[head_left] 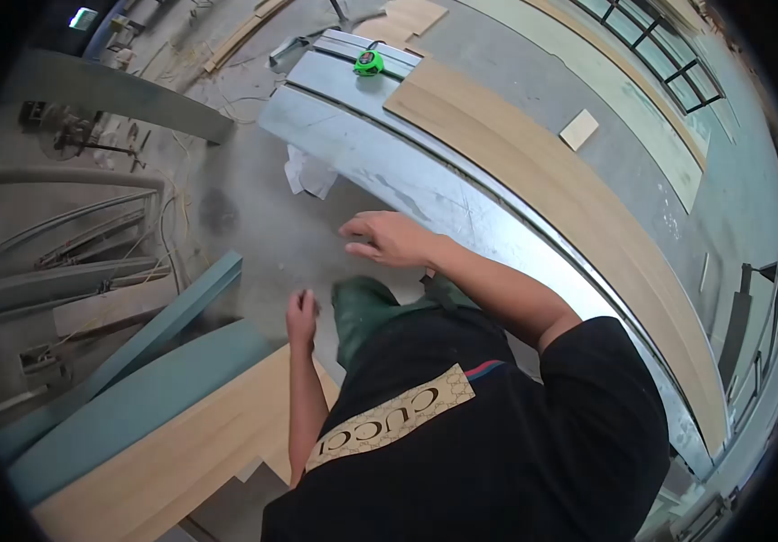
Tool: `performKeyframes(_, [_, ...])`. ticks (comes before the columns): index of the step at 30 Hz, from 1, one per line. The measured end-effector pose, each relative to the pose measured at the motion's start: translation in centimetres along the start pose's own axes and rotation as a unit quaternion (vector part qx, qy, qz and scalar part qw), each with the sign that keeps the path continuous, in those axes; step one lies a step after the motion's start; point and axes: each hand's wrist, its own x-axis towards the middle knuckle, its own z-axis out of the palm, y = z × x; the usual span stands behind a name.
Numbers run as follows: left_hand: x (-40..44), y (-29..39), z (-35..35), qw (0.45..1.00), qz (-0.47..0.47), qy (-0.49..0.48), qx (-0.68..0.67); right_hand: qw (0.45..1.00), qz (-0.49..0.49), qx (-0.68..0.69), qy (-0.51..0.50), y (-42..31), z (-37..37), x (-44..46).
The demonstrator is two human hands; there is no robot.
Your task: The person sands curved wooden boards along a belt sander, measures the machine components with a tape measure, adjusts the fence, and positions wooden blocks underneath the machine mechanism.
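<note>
My right hand (391, 238) hangs in the air beside the near edge of a long metal table (316, 128), fingers loosely bent and apart, with nothing in it. Lower and to the left, my left hand (301, 316) is beside my green trouser leg, its fingers slightly curled and apart; no object shows in it. A green tape measure (368, 63) lies at the table's far end. A long wood-look board (533, 149) rests along the table's right side.
Wooden boards (181, 443) and blue-green panels (158, 384) lie at the lower left. A fan (65, 131) stands at the upper left, with cables on the floor. White crumpled material (310, 173) sits by the table. A small pale piece (579, 130) lies beyond the board.
</note>
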Motion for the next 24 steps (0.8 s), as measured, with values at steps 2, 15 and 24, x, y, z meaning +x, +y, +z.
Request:
performKeyframes(2, [3.9,7.6,2.3,0.997,0.073,-0.013,0.007,0.999,0.018,0.038,0.007,0.4,-1.8,1.3])
performKeyframes(15, [34.1,34.8,23.0,0.83,0.462,-0.07,0.305,0.876,0.348,0.148,0.3,4.1,-10.8,2.2])
performKeyframes(24, [38.8,34.6,25.9,0.738,0.5,-0.282,0.355,0.757,0.417,0.067,0.499,4.2,-9.9,8.2])
